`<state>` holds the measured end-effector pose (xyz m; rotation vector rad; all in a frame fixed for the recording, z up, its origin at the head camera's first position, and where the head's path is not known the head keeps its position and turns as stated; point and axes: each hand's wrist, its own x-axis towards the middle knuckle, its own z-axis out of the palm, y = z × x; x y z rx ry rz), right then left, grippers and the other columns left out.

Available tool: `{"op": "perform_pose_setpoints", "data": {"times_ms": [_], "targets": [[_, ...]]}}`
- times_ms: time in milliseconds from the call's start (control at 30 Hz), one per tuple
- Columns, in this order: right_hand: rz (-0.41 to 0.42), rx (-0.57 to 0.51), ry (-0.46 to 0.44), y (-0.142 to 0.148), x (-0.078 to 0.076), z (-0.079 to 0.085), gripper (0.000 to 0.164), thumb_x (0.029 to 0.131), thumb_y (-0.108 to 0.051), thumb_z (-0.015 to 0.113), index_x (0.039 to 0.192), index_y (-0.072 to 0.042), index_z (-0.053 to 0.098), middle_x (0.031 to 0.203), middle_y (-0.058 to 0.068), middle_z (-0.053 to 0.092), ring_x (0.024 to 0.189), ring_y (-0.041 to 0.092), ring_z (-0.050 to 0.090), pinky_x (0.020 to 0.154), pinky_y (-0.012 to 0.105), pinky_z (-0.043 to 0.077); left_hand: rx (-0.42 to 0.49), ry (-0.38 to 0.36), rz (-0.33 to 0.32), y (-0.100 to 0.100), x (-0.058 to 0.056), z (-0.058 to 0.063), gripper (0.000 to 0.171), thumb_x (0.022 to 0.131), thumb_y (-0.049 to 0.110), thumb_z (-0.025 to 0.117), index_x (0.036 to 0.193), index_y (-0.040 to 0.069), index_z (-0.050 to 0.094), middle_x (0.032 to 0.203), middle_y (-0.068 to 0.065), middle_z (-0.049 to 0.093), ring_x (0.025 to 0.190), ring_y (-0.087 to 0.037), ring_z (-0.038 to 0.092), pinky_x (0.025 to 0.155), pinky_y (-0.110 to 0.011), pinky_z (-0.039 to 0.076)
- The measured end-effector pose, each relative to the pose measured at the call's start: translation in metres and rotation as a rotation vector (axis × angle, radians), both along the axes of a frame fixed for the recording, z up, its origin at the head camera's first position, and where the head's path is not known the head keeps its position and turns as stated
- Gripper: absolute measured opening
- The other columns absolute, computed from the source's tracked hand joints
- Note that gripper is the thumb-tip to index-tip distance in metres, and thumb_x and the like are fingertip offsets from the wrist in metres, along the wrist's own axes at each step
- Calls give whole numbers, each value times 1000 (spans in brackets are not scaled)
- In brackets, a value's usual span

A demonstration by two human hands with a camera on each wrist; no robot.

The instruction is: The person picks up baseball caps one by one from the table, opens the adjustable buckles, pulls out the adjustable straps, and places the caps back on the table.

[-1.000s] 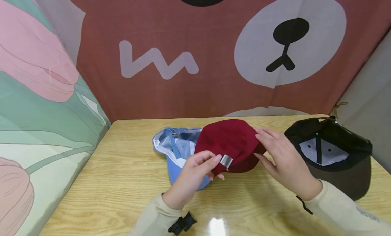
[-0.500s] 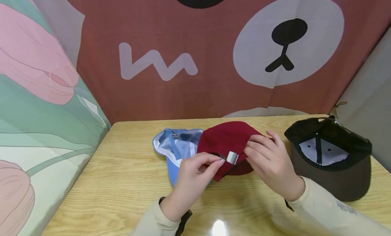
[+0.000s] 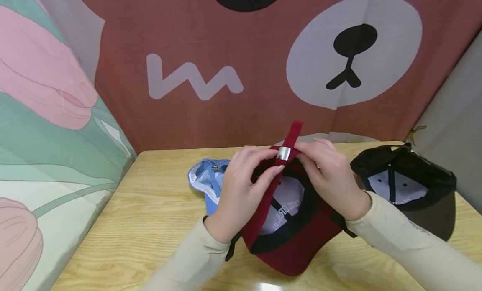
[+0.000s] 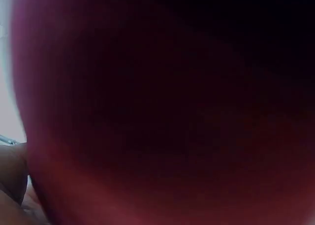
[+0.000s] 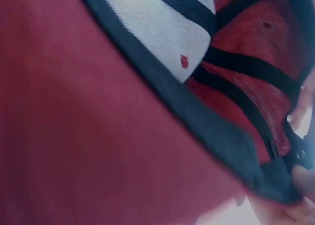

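A dark red baseball cap (image 3: 297, 257) is tipped with its hollow toward me and its visor low at the front. Its black sweatband (image 5: 167, 92) and white lining show inside. My left hand (image 3: 244, 186) pinches the back strap (image 3: 293, 134) by its silver buckle (image 3: 283, 153), thumb below and fingers at the left side. From the other side, my right hand (image 3: 331, 169) pinches the strap just right of the buckle. The strap's loose end sticks up past the metal. Blurred red cloth of the cap fills most of the left wrist view.
A light blue cap (image 3: 211, 180) lies upturned behind my left hand, partly covered. To the right, a black cap (image 3: 410, 182) rests with its inside facing up. The wooden table (image 3: 150, 215) ends at a brown printed cloth (image 3: 188, 119) behind.
The red cap has turned from showing its crown to showing its inside, visor now toward me. Both hands have risen with the strap, and the right hand has moved to the buckle.
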<state>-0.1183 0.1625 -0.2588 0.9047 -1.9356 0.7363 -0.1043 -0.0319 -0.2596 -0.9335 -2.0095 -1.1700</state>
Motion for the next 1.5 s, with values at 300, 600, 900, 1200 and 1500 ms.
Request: {"op": "perform_pose_setpoints", "data": {"times_ms": [300,600,900,1200,1500], "targets": [[-32,143,-85,-5,3,27,35,71,16,76,103,3,71,95,16,72,83,30,68,91,58,43,-12,-136,-122,-6,-8,14,25,88,2,70,113,1,64,86,-5,63,73,-11,56,62,-23,49],[-26,219,-124,-14,0,36,24,77,13,73,98,1,71,88,13,71,76,26,67,89,58,42,-144,-275,-169,-11,-13,26,23,89,6,70,101,5,51,84,-2,64,64,-6,54,59,-24,48],[-62,154,-153,-17,-2,36,12,82,11,63,88,3,70,79,13,70,68,27,63,83,54,45,-188,-176,-97,-14,-12,26,28,86,9,74,81,9,46,63,3,41,54,-8,37,52,-24,36],[-128,157,-234,-15,2,40,7,86,4,66,91,0,70,83,12,70,76,32,62,75,50,50,-226,71,179,-13,-10,15,32,77,22,84,99,4,68,79,-1,65,75,-18,51,67,-31,42],[-85,324,-21,-14,7,35,40,72,5,80,110,1,67,92,11,71,71,24,65,74,47,54,-121,134,233,-12,-12,10,13,83,5,71,96,1,73,78,-4,69,74,-19,53,68,-34,41]]}}
